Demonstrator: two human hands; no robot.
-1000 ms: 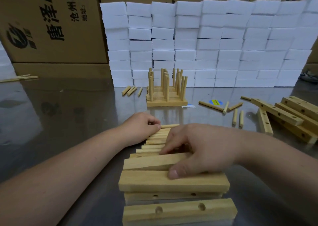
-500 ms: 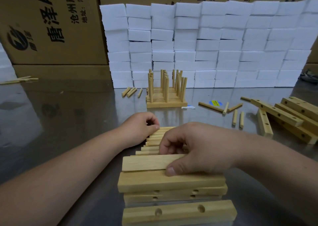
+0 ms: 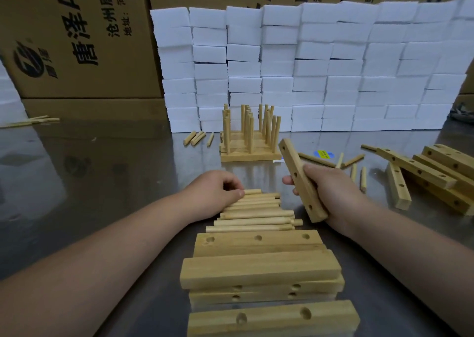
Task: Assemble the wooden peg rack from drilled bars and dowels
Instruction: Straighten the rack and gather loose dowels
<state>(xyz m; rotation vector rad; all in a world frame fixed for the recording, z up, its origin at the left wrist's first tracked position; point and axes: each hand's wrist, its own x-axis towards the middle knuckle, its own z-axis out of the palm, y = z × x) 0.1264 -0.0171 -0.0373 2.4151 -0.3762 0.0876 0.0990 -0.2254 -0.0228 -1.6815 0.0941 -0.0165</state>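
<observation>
Head view: right grip (image 3: pixel 331 193) holds one bar (image 3: pixel 292 162), left grip (image 3: pixel 215 190) curls on dowels (image 3: pixel 256 208); five bars (image 3: pixel 256 270) lie nearer.

Both forearms bare along whole visible length. Left hand (image 3: pixel 215 190) bare, short thumbnail showing. Right hand (image 3: pixel 331 193) bare, wrist likewise uncovered.

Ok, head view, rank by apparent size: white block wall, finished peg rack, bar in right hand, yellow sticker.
Largest: white block wall.
Then finished peg rack and held bar, about alike; the bar is nearer, so unranked.
Smallest: yellow sticker.
</observation>
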